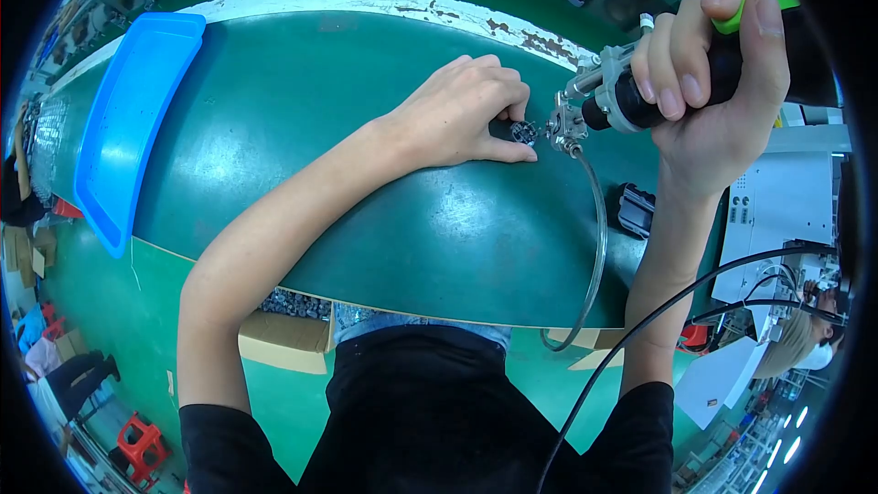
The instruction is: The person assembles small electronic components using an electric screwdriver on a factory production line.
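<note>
Leftward, blue tray (137, 128); by clear hose (600, 229), hands (462, 110) (724, 133) closed on metal part (523, 134), black tool (725, 66)

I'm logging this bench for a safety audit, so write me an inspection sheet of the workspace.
Surface: glossy green tabletop.
Job's things: small dark metal part; black handheld tool with silver metal head beside the part, contact unclear.
Clutter: long blue plastic tray, far left; grey-and-black block near the right forearm.
Hands: left hand pinches the part; right hand grips the tool.
Cables: clear flexible tube hangs from the tool's head; black cable passes in front of the right forearm.
Surroundings: flaking white ledge beyond the tabletop; red plastic stool, lower left; brown cardboard box below the tabletop's near edge.
</note>
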Tool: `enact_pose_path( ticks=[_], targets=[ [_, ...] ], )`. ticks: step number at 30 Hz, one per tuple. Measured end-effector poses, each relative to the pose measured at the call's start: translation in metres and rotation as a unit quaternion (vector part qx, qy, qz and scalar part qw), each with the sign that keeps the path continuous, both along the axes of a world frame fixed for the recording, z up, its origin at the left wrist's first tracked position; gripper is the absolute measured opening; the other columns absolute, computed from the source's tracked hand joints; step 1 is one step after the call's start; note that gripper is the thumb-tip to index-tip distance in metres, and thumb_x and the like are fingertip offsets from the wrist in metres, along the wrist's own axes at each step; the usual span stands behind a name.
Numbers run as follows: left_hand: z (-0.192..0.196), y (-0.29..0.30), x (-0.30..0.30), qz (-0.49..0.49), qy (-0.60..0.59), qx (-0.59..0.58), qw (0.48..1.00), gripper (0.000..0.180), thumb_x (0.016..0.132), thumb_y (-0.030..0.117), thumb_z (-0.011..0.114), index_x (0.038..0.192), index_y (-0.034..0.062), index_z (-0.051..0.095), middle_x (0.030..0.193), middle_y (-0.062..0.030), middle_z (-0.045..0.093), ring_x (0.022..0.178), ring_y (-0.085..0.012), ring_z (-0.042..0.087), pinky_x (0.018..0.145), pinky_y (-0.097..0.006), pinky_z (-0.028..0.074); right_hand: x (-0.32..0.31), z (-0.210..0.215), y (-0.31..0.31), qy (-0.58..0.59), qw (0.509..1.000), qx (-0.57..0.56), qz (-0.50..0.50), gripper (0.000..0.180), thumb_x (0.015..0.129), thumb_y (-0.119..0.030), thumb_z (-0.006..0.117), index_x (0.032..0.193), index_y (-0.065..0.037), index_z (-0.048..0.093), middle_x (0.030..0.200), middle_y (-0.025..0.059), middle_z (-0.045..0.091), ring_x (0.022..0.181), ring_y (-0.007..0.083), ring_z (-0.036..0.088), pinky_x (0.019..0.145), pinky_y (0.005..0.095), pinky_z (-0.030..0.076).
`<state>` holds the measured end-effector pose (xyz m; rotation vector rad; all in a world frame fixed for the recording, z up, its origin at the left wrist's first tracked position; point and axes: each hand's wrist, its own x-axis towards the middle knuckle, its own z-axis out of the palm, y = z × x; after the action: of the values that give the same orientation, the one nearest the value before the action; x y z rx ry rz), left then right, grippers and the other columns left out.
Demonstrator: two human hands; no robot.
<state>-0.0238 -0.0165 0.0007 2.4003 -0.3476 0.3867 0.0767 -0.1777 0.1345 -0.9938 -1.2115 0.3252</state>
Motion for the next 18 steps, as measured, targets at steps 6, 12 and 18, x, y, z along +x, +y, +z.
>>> enact_pose_path(
  ticks=[6, 12, 18],
  targets=[
    [-0.0025, 0.0014, -0.0007, 0.003, -0.009, 0.004, 1.000, 0.041, 0.077, 0.040, 0.087, 0.083, 0.0053, 0.066, 0.084, -0.0080, 0.067, 0.088, -0.0276, 0.061, 0.083, -0.041, 0.049, 0.0010, -0.0018, 0.0022, 0.002, 1.000, -0.003, -0.001, 0.039, 0.112, -0.036, 0.036, 0.106, -0.004, 0.058, 0.058, -0.0018, 0.041, 0.046, 0.0067, 0.040, 0.047, 0.0236, 0.038],
    [-0.0029, -0.0004, 0.0011, -0.006, -0.022, -0.009, 1.000, 0.040, 0.076, 0.035, 0.088, 0.084, 0.0044, 0.063, 0.082, -0.0069, 0.063, 0.084, -0.0271, 0.057, 0.079, -0.039, 0.048, 0.0011, -0.0031, 0.0014, -0.003, 1.000, -0.014, -0.014, 0.038, 0.112, -0.036, 0.037, 0.104, -0.006, 0.057, 0.058, -0.0019, 0.041, 0.046, 0.0062, 0.041, 0.048, 0.0231, 0.038],
    [-0.0024, -0.0011, 0.0007, 0.000, -0.027, -0.010, 1.000, 0.040, 0.076, 0.034, 0.088, 0.083, 0.0039, 0.063, 0.082, -0.0077, 0.063, 0.084, -0.0281, 0.058, 0.076, -0.040, 0.048, 0.0049, -0.0044, 0.0028, -0.002, 1.000, -0.023, -0.017, 0.035, 0.112, -0.036, 0.039, 0.104, -0.006, 0.056, 0.058, -0.0022, 0.041, 0.046, 0.0064, 0.041, 0.048, 0.0237, 0.038]
  ],
)
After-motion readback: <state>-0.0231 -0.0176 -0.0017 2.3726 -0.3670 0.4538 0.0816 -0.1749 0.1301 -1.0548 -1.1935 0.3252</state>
